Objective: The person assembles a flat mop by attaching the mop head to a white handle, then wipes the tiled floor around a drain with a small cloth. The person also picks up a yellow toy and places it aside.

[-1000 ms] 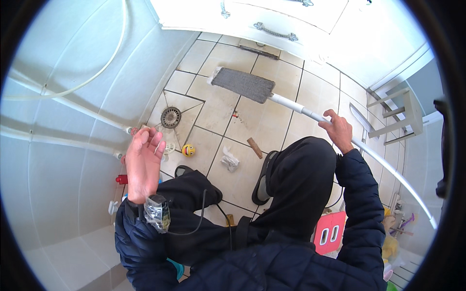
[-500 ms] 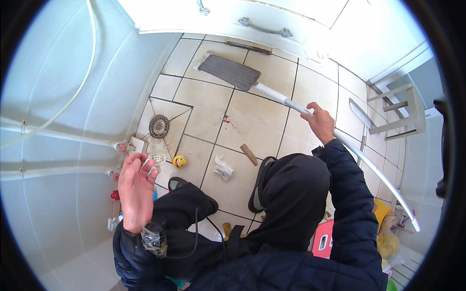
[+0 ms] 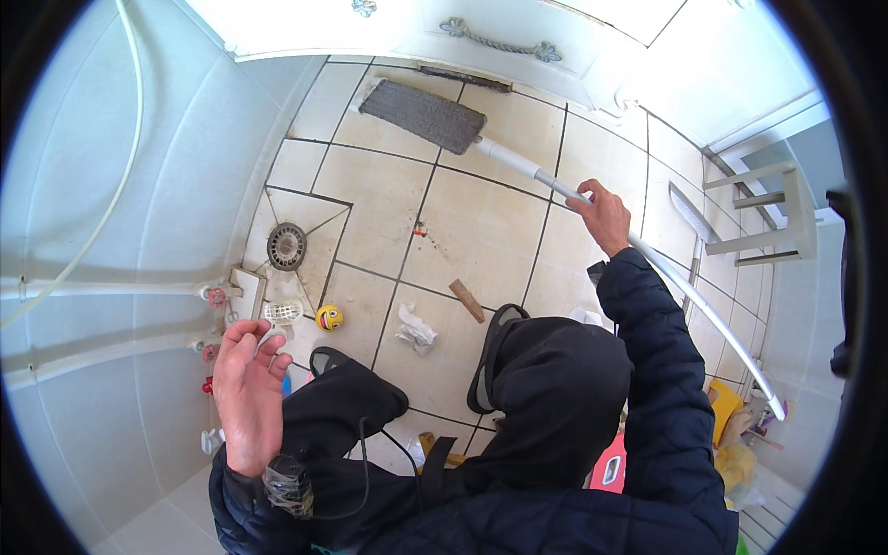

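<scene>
Right hand (image 3: pixel 604 217): closed on the pole (image 3: pixel 671 277) of a mop, partway along, fingers wrapped over the top. Pole runs from far left down to near right, free end by the right wall. Mop's grey pad (image 3: pixel 424 115) is over the far floor, just short of the white cabinet (image 3: pixel 573 69); can't tell if it's touching the tiles.

Left hand (image 3: pixel 248 393): palm up, fingers half curled, off to the left. Can't tell if it holds anything; a white strainer (image 3: pixel 283 312) shows right beyond the fingertips. Taped-up device (image 3: pixel 289 486) on that wrist, black cable off it.

Floor: round drain (image 3: pixel 287 246) far of the strainer, yellow face ball (image 3: pixel 329 318) just right of it. Further right, crumpled white tissue (image 3: pixel 417 330), then a brown wood strip (image 3: pixel 466 302) by the right shoe (image 3: pixel 497 361). Pale stool (image 3: pixel 800 217) far right, red-pink box (image 3: pixel 608 467) near right, partly hidden by the sleeve.
</scene>
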A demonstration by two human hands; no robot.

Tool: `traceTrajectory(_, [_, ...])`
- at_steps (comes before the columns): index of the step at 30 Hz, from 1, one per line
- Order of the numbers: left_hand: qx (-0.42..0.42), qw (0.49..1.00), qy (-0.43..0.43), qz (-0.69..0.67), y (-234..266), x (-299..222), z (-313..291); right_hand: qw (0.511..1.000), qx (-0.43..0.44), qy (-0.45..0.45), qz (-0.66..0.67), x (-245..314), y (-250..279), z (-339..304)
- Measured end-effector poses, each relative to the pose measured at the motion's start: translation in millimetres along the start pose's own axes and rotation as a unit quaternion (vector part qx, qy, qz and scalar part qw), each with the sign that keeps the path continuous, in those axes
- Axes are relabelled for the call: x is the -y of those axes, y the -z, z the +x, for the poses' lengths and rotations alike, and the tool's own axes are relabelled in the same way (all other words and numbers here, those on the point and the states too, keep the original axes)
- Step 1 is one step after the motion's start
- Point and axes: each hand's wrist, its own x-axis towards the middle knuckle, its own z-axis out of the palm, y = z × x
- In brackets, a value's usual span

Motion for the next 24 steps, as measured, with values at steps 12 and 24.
traceTrajectory(12, [-0.023,0.999,0.015,0.028,-5,5,11,0.997,0.064,-0.03,0.025,-32,-38,36])
traceTrajectory(24, [-0.034,0.997,0.033,0.061,1,11,24,0.993,0.11,-0.042,-0.012,-69,-105,51])
